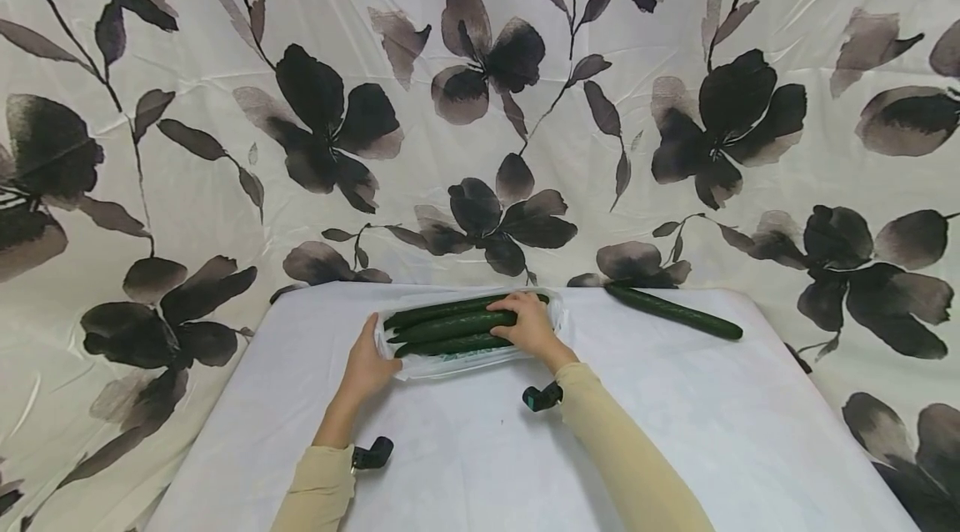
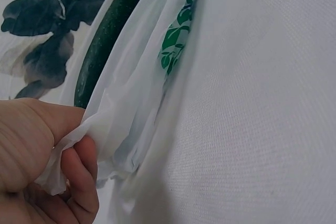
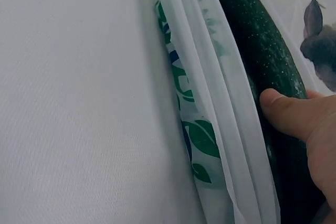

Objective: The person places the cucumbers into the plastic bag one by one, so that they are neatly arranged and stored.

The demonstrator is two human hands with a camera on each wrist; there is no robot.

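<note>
Centrally on the white-covered table (image 1: 675, 432), a thin white plastic bag (image 1: 420, 365) lies on its side with three dark green cucumbers (image 1: 450, 325) stacked lengthwise inside it, running roughly from nine o'clock to three o'clock. At the bag's nine o'clock end, the left hand (image 1: 369, 365) pinches a gathered fold of the plastic between thumb and curled fingers (image 2: 79, 177); the left wrist view shows the film bunched in that grip, which seems meant to keep the bag from sliding and its edge taut. At the three o'clock end, the right hand (image 1: 531, 323) rests curled over the cucumbers where they meet the bag's mouth, and the right wrist view shows its thumb (image 3: 286, 111) pressed against the skin of one cucumber, beside the layered plastic with its green leaf print (image 3: 199, 140). That grip looks suited to steadying or guiding the cucumber along its length while the other hand anchors the bag. Whether the remaining right fingers wrap fully round it is hidden. A fourth cucumber (image 1: 672, 311) lies loose on the table, well apart from the bag at about two o'clock from it, near the table's far edge. Behind and around the table hangs a pale cloth (image 1: 225, 140) printed with large dark flowers. Both forearms wear cream sleeves.
</note>
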